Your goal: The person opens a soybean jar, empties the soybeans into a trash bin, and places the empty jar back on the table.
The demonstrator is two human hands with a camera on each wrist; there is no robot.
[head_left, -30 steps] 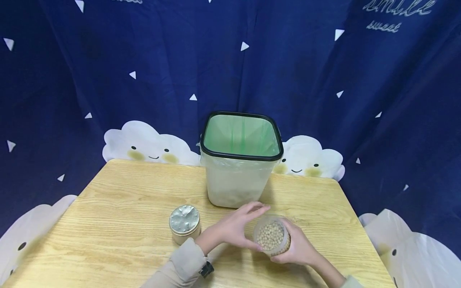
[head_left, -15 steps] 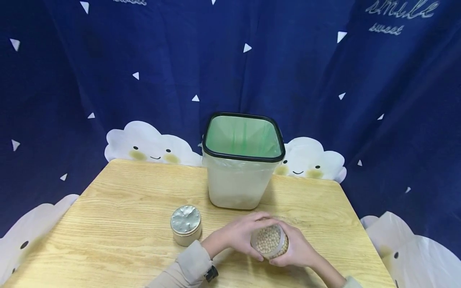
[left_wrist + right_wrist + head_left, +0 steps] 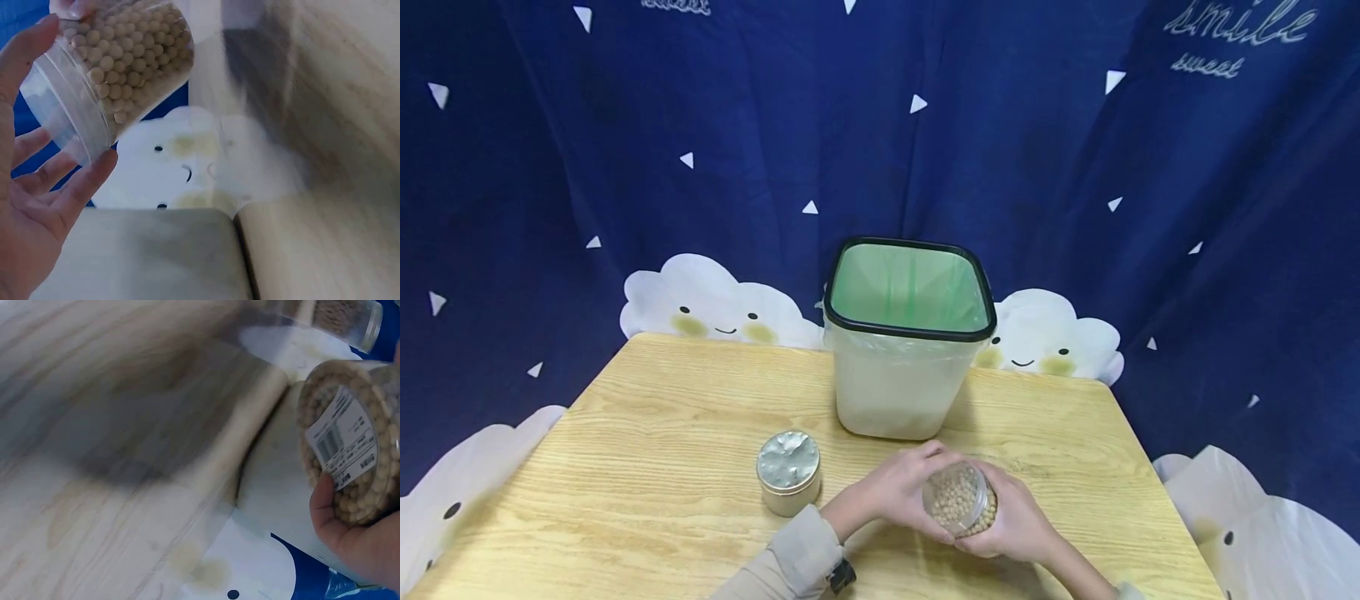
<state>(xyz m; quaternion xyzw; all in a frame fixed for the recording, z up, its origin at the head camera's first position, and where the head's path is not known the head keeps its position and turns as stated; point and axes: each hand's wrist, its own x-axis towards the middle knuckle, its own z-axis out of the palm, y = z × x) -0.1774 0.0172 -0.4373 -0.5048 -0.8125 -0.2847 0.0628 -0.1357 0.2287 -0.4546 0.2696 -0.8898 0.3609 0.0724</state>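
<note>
Above the desk (image 3: 625, 467), a tilted jar (image 3: 958, 498) is gripped between curled fingers of left hand (image 3: 898, 487) and right hand (image 3: 1011, 521).

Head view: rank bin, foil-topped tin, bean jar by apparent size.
1. Bin, clearly largest.
2. Foil-topped tin and bean jar look about alike; the left hand and right hand cover part of the jar, so no ranking.

Head view: high, facing forward and down over the desk (image 3: 625, 467) toward the bin (image 3: 910, 392) and curtain. Left wrist view: close, beside the jar of beans (image 3: 119, 69), looking along the bin wall. Right wrist view: close under the jar. All three share jar, bin and desk.
</note>
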